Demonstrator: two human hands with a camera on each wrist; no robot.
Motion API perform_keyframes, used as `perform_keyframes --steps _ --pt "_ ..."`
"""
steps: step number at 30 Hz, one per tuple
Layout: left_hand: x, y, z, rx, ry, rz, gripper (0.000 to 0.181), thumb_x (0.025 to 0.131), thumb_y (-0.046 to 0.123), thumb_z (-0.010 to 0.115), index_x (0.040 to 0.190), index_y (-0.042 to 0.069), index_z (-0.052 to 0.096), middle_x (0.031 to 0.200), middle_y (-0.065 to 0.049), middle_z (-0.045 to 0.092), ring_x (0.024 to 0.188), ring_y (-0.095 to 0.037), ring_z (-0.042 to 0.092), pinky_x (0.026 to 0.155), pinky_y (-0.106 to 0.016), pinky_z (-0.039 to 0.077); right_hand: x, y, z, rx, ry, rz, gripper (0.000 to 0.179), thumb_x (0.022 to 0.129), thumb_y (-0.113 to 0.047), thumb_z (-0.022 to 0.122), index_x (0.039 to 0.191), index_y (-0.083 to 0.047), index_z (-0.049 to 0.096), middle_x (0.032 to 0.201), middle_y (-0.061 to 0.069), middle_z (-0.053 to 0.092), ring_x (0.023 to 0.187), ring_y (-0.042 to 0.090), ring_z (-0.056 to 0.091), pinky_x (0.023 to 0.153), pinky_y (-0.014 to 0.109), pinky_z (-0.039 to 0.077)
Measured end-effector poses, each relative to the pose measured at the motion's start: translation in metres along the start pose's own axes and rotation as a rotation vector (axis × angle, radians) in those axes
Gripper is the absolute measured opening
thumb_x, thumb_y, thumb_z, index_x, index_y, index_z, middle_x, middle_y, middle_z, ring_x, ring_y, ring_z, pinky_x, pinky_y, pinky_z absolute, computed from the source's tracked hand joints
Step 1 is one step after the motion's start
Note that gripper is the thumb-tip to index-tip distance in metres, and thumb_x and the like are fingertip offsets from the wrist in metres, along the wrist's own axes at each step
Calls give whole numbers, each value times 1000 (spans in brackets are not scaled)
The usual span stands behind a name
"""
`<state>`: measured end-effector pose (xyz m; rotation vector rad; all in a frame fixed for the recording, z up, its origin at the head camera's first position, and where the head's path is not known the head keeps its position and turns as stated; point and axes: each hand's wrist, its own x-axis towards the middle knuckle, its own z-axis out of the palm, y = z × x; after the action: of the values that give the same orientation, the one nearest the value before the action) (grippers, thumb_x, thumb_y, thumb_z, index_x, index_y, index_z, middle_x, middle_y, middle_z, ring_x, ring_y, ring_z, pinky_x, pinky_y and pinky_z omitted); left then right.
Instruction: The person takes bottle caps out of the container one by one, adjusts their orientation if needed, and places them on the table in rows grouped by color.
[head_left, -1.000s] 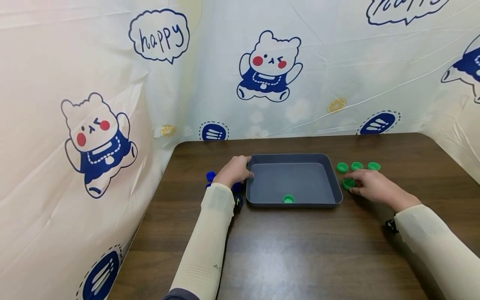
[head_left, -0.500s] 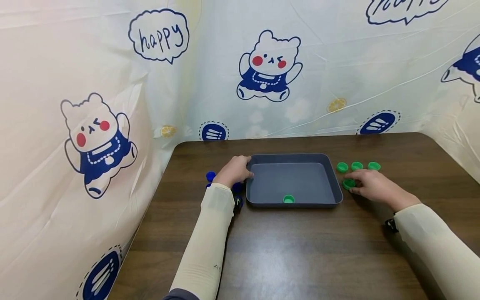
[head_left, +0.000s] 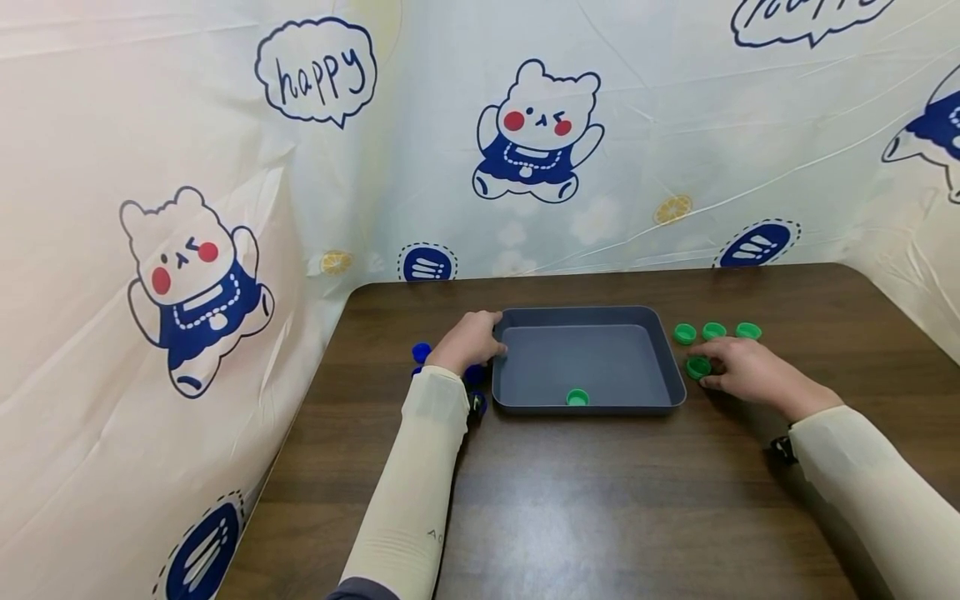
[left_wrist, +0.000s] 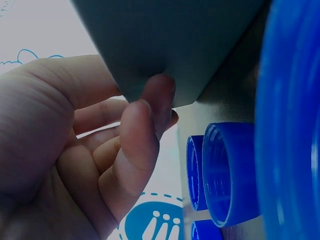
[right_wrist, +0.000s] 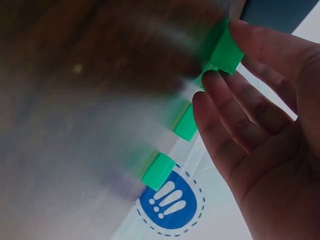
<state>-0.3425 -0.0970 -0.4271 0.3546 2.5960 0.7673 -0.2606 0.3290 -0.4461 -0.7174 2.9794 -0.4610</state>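
My left hand grips the left wall of a dark grey tray at its far left corner. In the left wrist view, the fingers lie against the tray's outer side. My right hand is just right of the tray, its thumb and fingers pinching a green bottle cap close over the table. The same cap shows between thumb and fingertips in the right wrist view. Another green bottle cap lies inside the tray near its front wall.
Behind the right hand stands a row of green caps. Several blue bottle caps stand left of the tray, some hidden behind the left hand and forearm. A printed curtain hangs around the back and left of the wooden table.
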Motion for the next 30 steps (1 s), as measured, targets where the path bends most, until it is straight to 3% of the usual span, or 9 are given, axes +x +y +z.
perform_keyframes --steps 9,15,24,30 --pt "-1 0 -1 -3 4 3 73 92 17 69 154 12 30 106 -10 64 65 -27 64 64 -33 52 -3 -2 -10 14 -27 46 45 80 -10 78 122 0 65 110 15 65 91 27 63 80 51 51" --pt "-1 0 0 3 -3 8 73 93 17 68 154 12 29 86 -7 63 64 -27 64 64 -33 52 -3 -7 -18 19 -14 56 44 81 -7 77 123 1 64 119 22 62 95 32 64 82 55 50" --pt "-1 -1 0 10 4 12 73 93 17 69 154 12 30 74 -10 60 64 -28 64 61 -33 51 2 -23 -24 -22 60 7 39 83 -3 74 121 2 65 114 17 64 96 31 64 80 53 52" --pt "-1 -1 0 9 7 13 72 93 17 69 154 12 31 75 -10 60 64 -28 64 61 -33 52 6 -31 -27 -26 64 -25 41 83 -5 74 123 2 65 118 18 62 100 34 64 83 53 51"
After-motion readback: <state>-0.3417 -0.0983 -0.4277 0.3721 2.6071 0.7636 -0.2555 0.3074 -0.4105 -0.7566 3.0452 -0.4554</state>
